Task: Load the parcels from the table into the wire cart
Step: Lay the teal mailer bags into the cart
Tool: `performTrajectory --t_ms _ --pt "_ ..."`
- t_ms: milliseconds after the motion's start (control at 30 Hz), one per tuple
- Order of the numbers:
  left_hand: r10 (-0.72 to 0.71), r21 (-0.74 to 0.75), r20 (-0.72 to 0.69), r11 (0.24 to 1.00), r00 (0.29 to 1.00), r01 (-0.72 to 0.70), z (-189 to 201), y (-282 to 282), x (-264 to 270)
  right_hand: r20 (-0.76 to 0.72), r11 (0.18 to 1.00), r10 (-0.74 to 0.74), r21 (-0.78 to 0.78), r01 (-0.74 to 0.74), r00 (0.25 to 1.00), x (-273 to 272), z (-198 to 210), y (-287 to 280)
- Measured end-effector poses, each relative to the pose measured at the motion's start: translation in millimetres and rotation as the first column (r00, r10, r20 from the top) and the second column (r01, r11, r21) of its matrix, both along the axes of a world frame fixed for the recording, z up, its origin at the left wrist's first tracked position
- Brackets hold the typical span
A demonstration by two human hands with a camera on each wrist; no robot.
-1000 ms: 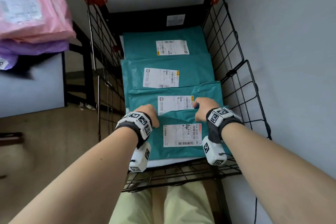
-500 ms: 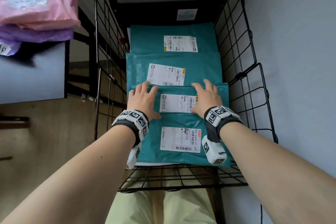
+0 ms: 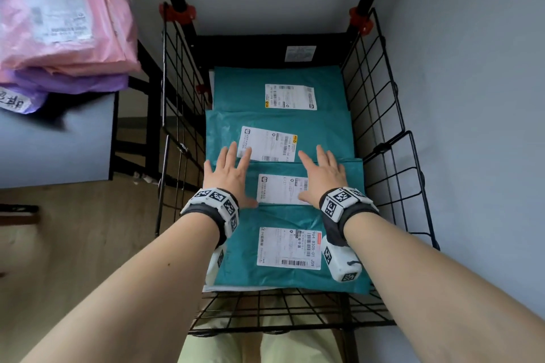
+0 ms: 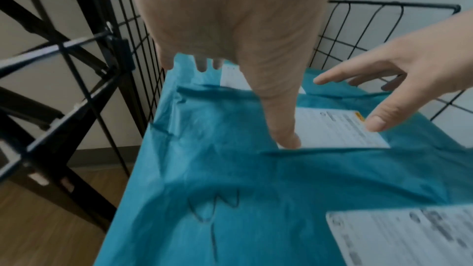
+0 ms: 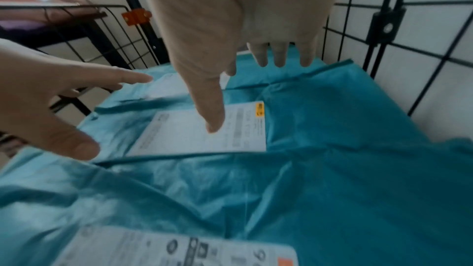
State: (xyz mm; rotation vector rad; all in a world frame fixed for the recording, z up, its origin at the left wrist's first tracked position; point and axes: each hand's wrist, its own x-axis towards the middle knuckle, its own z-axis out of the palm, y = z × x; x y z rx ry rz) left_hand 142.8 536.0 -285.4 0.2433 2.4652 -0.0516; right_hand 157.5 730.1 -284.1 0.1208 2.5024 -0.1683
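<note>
**Hands spread over parcels in the cart**

Grey walls and a wood floor are seen around the wire cart (image 3: pixel 380 115), in which four teal parcels (image 3: pixel 280 124) are laid overlapping. Both hands are held flat with fingers (image 3: pixel 233 150) straight and spread; nothing is grasped. The left hand (image 3: pixel 228 177) and right hand (image 3: pixel 324 174) are placed over the third parcel (image 3: pixel 277 169), beside its label (image 4: pixel 332 130). Whether the palms press it cannot be told. Pink parcels (image 3: pixel 59 23) and purple ones (image 3: pixel 70 82) are stacked on the counter (image 3: pixel 56 150), partly cut off.
</note>
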Motion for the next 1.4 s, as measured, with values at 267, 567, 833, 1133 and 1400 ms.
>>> performTrajectory --t_ms 267,567,833,1133,1400 --pt "0.053 0.111 -0.204 0.993 0.977 -0.031 76 1 -31 -0.121 0.999 -0.021 -0.048 0.015 0.992 -34 75 -21" --pt "0.128 0.155 -0.428 0.986 0.894 -0.067 170 -64 -40 -0.267 0.995 0.076 -0.044 -0.091 0.961 -56 168 -105" --pt "0.175 0.155 -0.47 0.981 0.865 -0.114 219 -198 -21 -0.351 0.988 0.114 -0.057 -0.142 0.93 -44 216 -240" --pt "0.26 0.125 -0.491 0.966 0.832 -0.228 230 -370 16 -0.378 0.969 0.199 -0.062 -0.239 0.904 -24 235 -419" --pt "0.403 0.122 -0.464 0.911 0.789 -0.394 234 -499 49 -0.334 0.924 0.359 -0.004 -0.383 0.872 -16 233 -550"
